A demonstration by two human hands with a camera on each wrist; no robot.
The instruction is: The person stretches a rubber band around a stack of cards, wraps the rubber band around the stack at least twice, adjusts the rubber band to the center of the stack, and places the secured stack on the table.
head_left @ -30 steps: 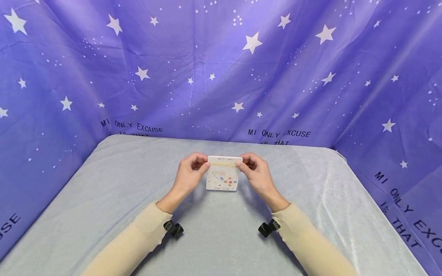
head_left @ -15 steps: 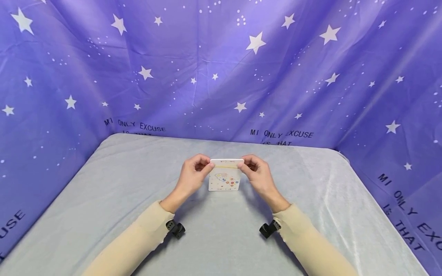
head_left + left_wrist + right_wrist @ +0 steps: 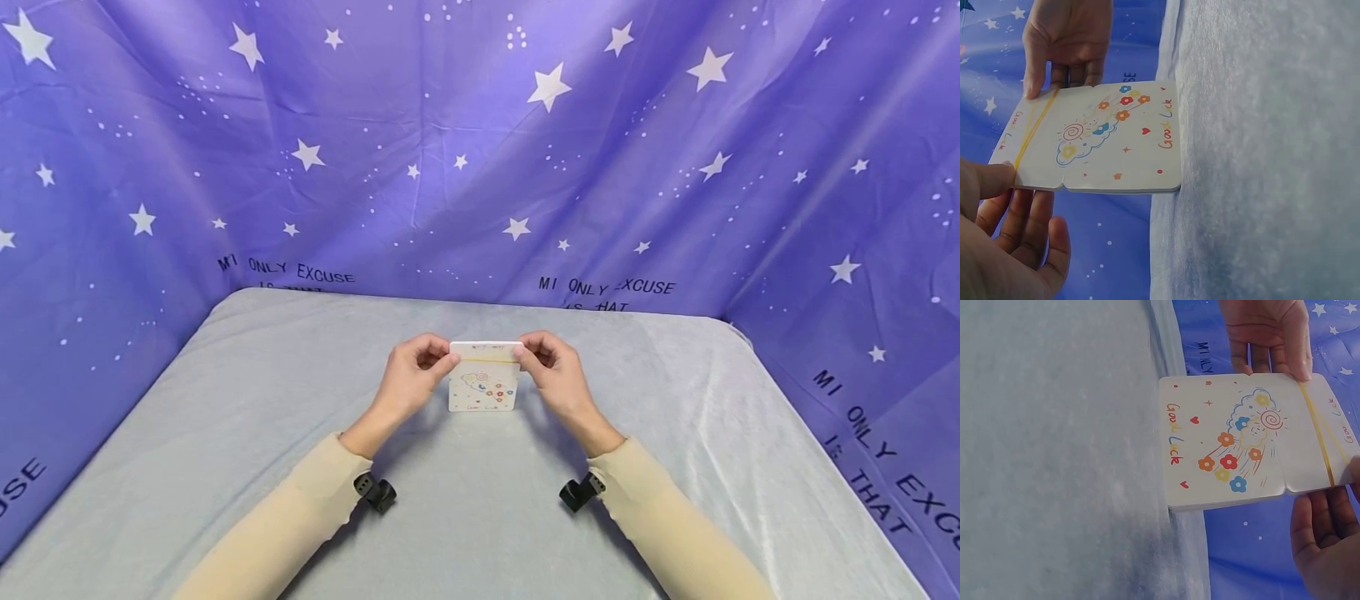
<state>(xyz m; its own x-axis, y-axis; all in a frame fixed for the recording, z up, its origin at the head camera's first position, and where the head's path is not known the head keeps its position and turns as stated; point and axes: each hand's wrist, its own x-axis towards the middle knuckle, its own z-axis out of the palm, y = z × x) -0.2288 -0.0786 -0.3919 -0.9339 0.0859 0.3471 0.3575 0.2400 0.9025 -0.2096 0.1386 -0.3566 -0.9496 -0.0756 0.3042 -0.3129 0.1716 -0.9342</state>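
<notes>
We see the card stack (image 3: 484, 386) upright mid-surface (image 3: 480, 517), bottom edge touching it. Left hand (image 3: 414, 371) and right hand (image 3: 553, 371) pinch its top corners at the yellow band (image 3: 484, 355).

In front of me is a worktop (image 3: 225, 400) covered with a soft pale grey cloth (image 3: 712, 433), a little wrinkled near the right edge. A purple curtain (image 3: 480, 150) hangs on three sides of it, at the back, the left and the right. It has white stars, small dots and black printed words "MI ONLY EXCUSE". The light is even and soft.
</notes>
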